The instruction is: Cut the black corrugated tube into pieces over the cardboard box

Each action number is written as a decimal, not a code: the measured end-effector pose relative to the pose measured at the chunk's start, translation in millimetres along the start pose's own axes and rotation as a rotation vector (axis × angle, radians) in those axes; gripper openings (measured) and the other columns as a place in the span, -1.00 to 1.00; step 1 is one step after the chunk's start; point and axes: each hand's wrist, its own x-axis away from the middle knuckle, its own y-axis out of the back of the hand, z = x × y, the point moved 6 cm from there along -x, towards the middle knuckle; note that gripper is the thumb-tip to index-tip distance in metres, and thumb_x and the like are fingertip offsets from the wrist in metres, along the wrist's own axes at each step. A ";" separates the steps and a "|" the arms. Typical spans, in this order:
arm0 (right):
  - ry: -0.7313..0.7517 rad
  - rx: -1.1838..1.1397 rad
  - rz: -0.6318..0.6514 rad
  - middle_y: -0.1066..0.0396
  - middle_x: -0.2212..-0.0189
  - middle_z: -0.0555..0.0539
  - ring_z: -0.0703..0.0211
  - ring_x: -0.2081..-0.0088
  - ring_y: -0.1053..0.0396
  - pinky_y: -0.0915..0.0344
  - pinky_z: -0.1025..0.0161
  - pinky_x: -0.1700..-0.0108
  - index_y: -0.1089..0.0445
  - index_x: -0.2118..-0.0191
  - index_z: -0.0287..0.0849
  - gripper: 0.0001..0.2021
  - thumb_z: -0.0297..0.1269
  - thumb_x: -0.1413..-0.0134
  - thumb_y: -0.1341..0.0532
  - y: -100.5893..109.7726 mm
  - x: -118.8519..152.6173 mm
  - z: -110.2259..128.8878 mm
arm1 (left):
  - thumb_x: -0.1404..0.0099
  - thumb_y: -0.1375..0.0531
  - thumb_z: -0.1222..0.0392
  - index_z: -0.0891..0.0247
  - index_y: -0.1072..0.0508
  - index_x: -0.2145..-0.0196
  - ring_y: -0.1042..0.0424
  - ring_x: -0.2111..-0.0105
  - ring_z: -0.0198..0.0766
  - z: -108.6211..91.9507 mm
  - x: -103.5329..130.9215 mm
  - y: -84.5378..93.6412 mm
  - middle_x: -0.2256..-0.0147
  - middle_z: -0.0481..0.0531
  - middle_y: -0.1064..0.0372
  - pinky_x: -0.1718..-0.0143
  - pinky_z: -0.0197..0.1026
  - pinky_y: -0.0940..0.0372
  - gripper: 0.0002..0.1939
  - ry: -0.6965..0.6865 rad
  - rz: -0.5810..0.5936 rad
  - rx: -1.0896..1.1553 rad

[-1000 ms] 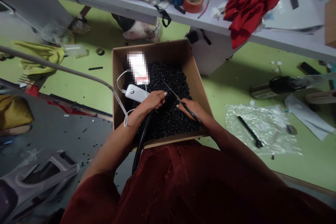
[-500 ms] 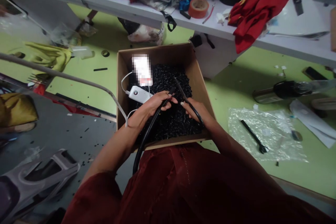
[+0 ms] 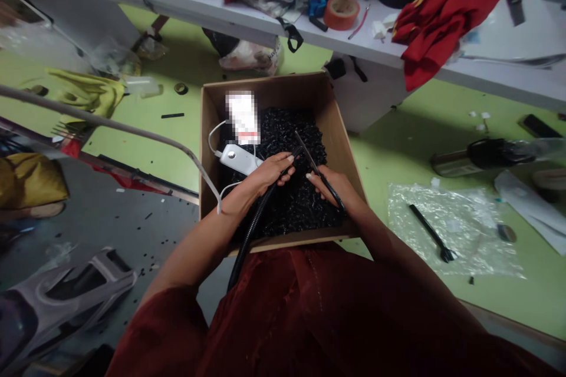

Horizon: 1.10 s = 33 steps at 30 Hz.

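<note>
My left hand (image 3: 277, 171) is closed around a black corrugated tube (image 3: 253, 227), which trails down over the near rim of a cardboard box (image 3: 347, 153). The tube's front end points toward the scissors (image 3: 309, 153) in my right hand (image 3: 329, 184). My right fingers are wrapped round the black scissor handles, and the blades point up and left; whether they touch the tube I cannot tell. Many short black pieces (image 3: 287, 123) fill the box beneath both hands. A white power bank (image 3: 239, 159), cabled to a blurred-out phone (image 3: 243, 115), lies on the pieces at the left.
A white shelf (image 3: 247, 17) along the far side bears orange tape (image 3: 342, 12) and a red cloth (image 3: 451, 17). On the green surface at the right are a plastic bag (image 3: 398, 235) and a metal flask (image 3: 451, 162). A grey tube (image 3: 145, 138) crosses at the left.
The tube's tip has shifted slightly right, closer to the scissor blades, together with my left hand. The whole view has slid a little to the right.
</note>
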 end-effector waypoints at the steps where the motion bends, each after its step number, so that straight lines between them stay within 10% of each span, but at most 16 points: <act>1: 0.000 0.000 0.001 -0.47 0.44 -0.07 0.16 0.49 -0.41 -0.25 0.28 0.38 -0.31 0.24 -0.11 -0.71 -0.01 -0.21 -0.03 -0.2 0.0 0.0 | -0.32 -0.11 0.14 0.29 -0.29 0.27 -0.07 0.69 -0.56 0.3 -0.1 0.6 0.55 -0.13 -0.15 0.71 -0.47 0.09 -0.85 0.005 -0.015 -0.002; 15: 0.012 -0.053 -0.035 -0.46 0.11 -0.18 -0.11 0.12 -0.43 -0.31 0.11 0.16 -0.23 -0.07 -0.11 -0.55 0.05 -0.18 -0.05 4.2 1.7 3.9 | -0.33 -0.06 0.24 0.28 -0.27 0.28 -0.09 0.69 -0.54 -5.3 -1.4 4.6 0.52 -0.13 -0.21 0.73 -0.45 0.05 -0.94 -0.084 -0.179 -0.074; 33: 0.076 -0.055 0.066 -0.45 0.08 -0.17 -0.03 0.15 -0.44 -0.32 0.13 0.16 -0.20 -0.12 -0.12 -0.53 -0.01 -0.16 -0.09 -2.7 -0.1 0.2 | -0.29 -0.13 0.20 0.34 -0.43 0.09 -0.11 0.66 -0.55 -5.2 -4.1 10.7 0.50 -0.10 -0.23 0.71 -0.43 0.03 -0.74 -0.133 -0.194 -0.108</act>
